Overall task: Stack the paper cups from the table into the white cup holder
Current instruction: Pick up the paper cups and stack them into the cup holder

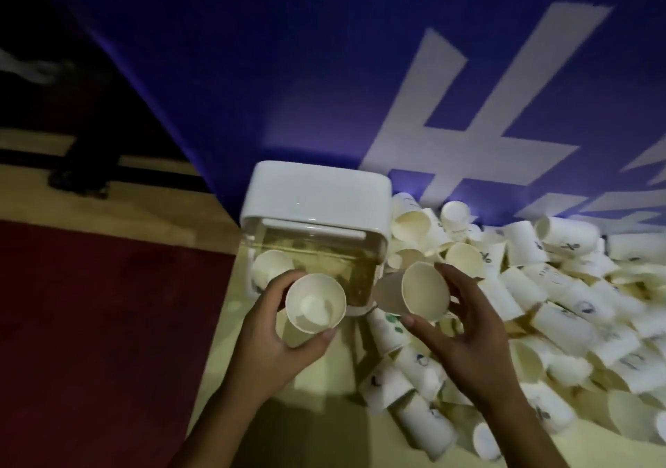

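The white cup holder stands at the table's left edge, with a clear front panel and a paper cup showing at its lower left. My left hand grips an upright paper cup just in front of the holder, its mouth facing me. My right hand holds a second paper cup, tilted with its mouth toward the left, close to the holder's right front corner. A large heap of loose paper cups covers the table to the right.
A blue banner with big white letters rises behind the table. The table's left edge drops to a dark red carpet. More cups lie on their sides near my right wrist.
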